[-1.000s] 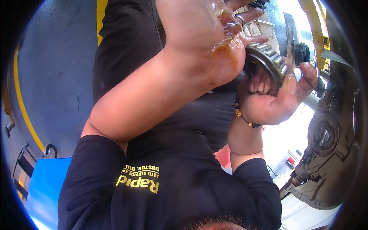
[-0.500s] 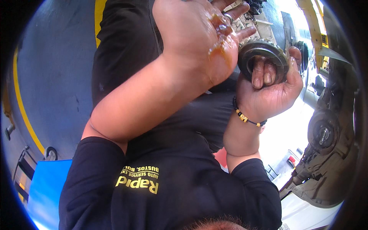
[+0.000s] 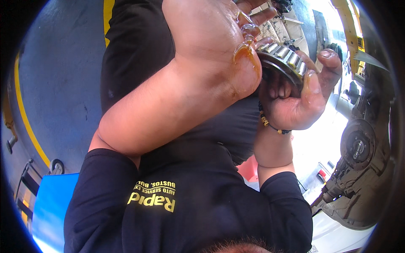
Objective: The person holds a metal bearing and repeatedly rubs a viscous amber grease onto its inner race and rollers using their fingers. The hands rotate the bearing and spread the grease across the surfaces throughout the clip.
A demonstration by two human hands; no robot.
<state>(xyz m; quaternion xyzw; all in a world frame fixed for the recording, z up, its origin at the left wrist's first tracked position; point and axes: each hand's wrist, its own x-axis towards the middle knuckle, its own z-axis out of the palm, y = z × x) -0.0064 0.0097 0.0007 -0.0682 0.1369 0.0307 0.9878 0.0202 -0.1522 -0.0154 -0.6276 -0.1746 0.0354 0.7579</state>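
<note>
In my right hand (image 3: pixel 297 107) is a metal tapered roller bearing (image 3: pixel 282 60), its shiny rollers showing on the upper side. Some right fingers go up into the bearing's ring, while the thumb stands at its outer side. My left hand (image 3: pixel 219 50) is turned palm up with its fingers stretched out, partly cut off by the top edge. Amber grease (image 3: pixel 246 52) lies in a thick smear across the left palm. One edge of the bearing meets the left palm by the grease. Greasy shine covers the right fingertips.
A dirty wheel hub (image 3: pixel 357 145) with suspension parts is at the right. A blue panel (image 3: pixel 55 206) and a small wheeled cart (image 3: pixel 55 166) stand at lower left. Yellow lines (image 3: pixel 25 114) mark the blue floor. A yellow post (image 3: pixel 348 25) rises at upper right.
The bearing has tilted, so its rollers now show instead of its open ring face. My right hand has turned with it and brought its edge against the greasy left palm.
</note>
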